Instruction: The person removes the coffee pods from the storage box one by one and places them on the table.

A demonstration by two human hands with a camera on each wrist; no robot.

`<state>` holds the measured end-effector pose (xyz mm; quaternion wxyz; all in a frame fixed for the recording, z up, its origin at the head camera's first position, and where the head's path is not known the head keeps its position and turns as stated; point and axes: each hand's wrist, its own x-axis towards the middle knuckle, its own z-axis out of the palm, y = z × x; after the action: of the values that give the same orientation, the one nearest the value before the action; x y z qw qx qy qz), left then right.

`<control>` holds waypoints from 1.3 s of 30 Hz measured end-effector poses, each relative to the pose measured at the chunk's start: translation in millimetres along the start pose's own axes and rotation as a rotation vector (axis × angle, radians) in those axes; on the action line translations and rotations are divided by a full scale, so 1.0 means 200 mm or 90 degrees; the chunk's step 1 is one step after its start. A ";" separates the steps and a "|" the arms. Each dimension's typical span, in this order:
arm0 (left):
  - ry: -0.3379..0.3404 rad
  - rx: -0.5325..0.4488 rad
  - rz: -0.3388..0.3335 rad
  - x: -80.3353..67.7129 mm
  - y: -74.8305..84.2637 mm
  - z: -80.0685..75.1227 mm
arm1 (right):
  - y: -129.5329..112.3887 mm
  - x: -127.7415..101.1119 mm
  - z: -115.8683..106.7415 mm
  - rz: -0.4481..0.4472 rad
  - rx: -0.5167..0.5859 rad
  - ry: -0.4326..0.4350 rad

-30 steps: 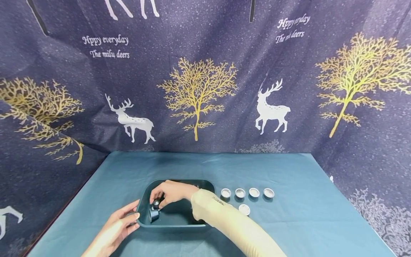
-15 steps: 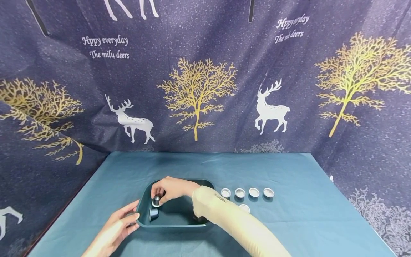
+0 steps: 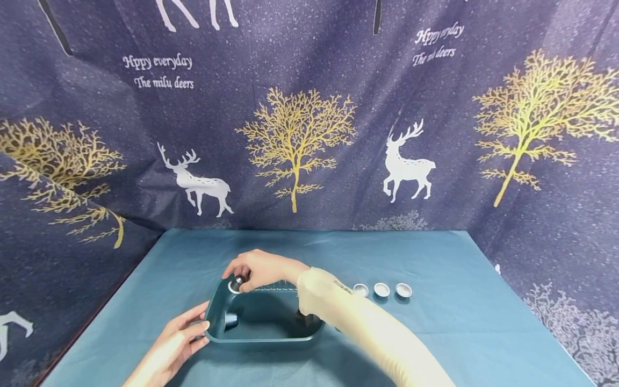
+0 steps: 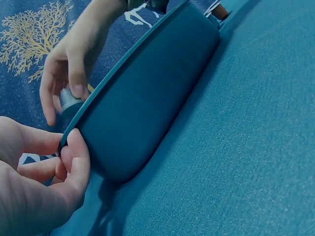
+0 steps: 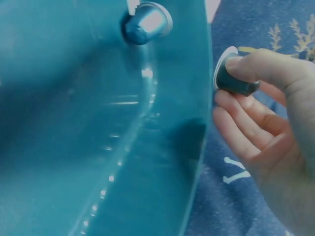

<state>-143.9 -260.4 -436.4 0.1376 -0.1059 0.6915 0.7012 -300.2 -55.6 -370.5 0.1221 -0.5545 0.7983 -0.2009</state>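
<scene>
My right hand [image 3: 263, 270] has a pinch grip on a small dark-blue metal capsule w/ a silver rim [image 3: 236, 283], thumb and fingertips closed round it, holding it up at the far-left corner of the dark teal rectangular plastic tray [image 3: 261, 337], just over the rim. In the right wrist view the capsule [image 5: 231, 76] sits sideways between thumb and forefinger, right beside the tray's wall [image 5: 162, 162] but outside it. My left hand [image 3: 176, 341] grips the tray's near-left corner, thumb on the rim, fingers curled under the edge; left wrist view shows that thumb [image 4: 76, 162] pressed vs. the rounded outer wall [image 4: 142, 103]. A second blue capsule [image 3: 231, 320] lies on its side inside the tray, near the left wall; also seen in the right wrist view [image 5: 146, 22]. Three small round silver foil cups [image 3: 381, 289] stand in a row on the teal-covered bench [image 3: 459, 333], right of the tray, partly behind my cream sleeve [image 3: 367, 333].
</scene>
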 end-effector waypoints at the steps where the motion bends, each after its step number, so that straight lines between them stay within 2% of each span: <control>1: 0.001 -0.001 0.002 0.00 0.00 0.00 | 0.00 -0.01 -0.01 -0.003 -0.003 0.004; 10: 0.028 0.008 -0.017 0.00 0.00 0.01 | -0.05 -0.07 -0.05 -0.030 -0.035 0.026; 16: 0.027 0.007 -0.013 0.00 0.00 0.01 | -0.06 -0.10 -0.06 -0.043 -0.031 0.045; 25: 0.026 0.003 -0.023 0.01 0.01 0.00 | -0.05 -0.15 -0.06 -0.029 -0.015 0.065; 31: 0.020 -0.001 -0.025 0.01 0.01 0.00 | -0.06 -0.21 -0.06 -0.001 0.046 0.103; 39: -0.012 -0.005 -0.019 -0.01 0.01 -0.01 | -0.03 -0.30 -0.03 0.057 0.128 0.156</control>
<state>-143.4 -262.7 -434.6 0.1546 -0.1101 0.6858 0.7026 -277.1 0.1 -363.9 0.0877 -0.4749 0.8069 -0.3402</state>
